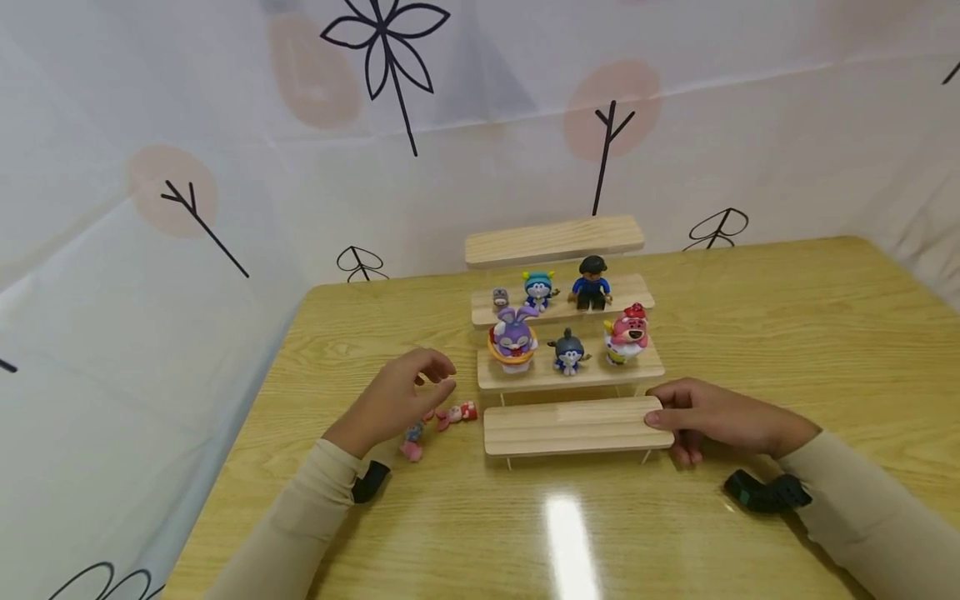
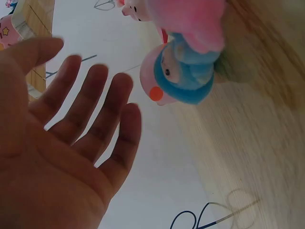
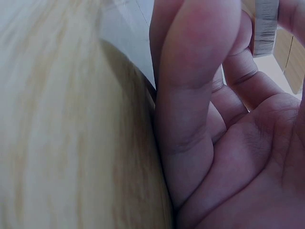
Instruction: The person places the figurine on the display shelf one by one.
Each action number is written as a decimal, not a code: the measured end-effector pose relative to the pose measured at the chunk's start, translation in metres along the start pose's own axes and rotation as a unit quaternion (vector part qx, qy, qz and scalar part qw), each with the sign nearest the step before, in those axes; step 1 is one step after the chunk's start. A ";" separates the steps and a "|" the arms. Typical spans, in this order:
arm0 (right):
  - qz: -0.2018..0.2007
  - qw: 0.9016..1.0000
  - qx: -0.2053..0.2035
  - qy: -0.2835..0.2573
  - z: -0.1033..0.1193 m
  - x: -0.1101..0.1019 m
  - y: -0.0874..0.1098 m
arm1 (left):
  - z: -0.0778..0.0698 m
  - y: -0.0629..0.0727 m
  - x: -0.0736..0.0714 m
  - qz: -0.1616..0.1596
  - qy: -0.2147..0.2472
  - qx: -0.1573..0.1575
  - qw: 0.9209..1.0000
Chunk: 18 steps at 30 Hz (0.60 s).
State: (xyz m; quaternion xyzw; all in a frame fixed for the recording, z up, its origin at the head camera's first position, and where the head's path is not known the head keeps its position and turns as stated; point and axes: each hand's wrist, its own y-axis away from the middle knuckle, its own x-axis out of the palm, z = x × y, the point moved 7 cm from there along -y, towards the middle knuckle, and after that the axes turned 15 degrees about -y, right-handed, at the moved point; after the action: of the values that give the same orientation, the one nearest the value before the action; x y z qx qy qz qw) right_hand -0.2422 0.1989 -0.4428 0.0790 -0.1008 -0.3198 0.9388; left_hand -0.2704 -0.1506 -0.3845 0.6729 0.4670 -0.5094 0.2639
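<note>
My right hand (image 1: 712,417) pinches the right end of the lowest tier (image 1: 570,425) of a stepped wooden display stand, thumb on top. In the right wrist view, the board's end (image 3: 265,28) sits between the fingers. My left hand (image 1: 397,396) hovers left of the stand, fingers loosely bent, holding nothing. Beside and below it lie a red-and-pink figurine (image 1: 459,413) and a pink-and-blue figurine (image 1: 414,433). The left wrist view shows that blue-hooded figurine (image 2: 190,78) just beyond the spread fingertips, apart from them.
On the middle tiers stand a purple rabbit figurine (image 1: 513,340), a dark-topped one (image 1: 568,354), a pink bear (image 1: 627,335), a blue-hatted one (image 1: 538,290), a block figure (image 1: 592,283) and a tiny grey one (image 1: 500,297). The top tier (image 1: 555,240) is bare. Patterned cloth (image 1: 487,167) hangs behind.
</note>
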 end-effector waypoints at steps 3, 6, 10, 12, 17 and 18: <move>0.001 1.000 -0.002 0.001 0.002 0.001 0.000 | 0.002 -0.002 0.009 0.049 -0.011 0.007 0.999; 0.000 1.000 -0.004 -0.001 0.002 0.001 0.000 | 0.002 -0.002 0.015 0.075 -0.028 0.012 0.997; -0.002 1.000 -0.003 0.000 0.002 0.000 0.000 | 0.003 -0.002 0.018 0.092 -0.031 0.006 0.995; 0.000 1.000 -0.004 0.002 0.002 0.001 -0.001 | 0.003 -0.001 0.020 0.100 -0.027 0.003 0.995; -0.003 1.000 -0.005 0.002 0.001 0.001 0.000 | 0.004 0.000 0.024 0.115 -0.036 0.009 0.993; -0.002 1.000 -0.006 0.002 0.001 0.001 0.000 | 0.004 0.000 0.025 0.116 -0.040 0.011 0.992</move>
State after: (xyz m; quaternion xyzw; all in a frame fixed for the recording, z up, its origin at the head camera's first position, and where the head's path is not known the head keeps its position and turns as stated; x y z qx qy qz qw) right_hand -0.2413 0.1982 -0.4418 0.0741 -0.0963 -0.3225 0.9387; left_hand -0.2713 -0.1448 -0.4090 0.7044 0.3689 -0.5073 0.3321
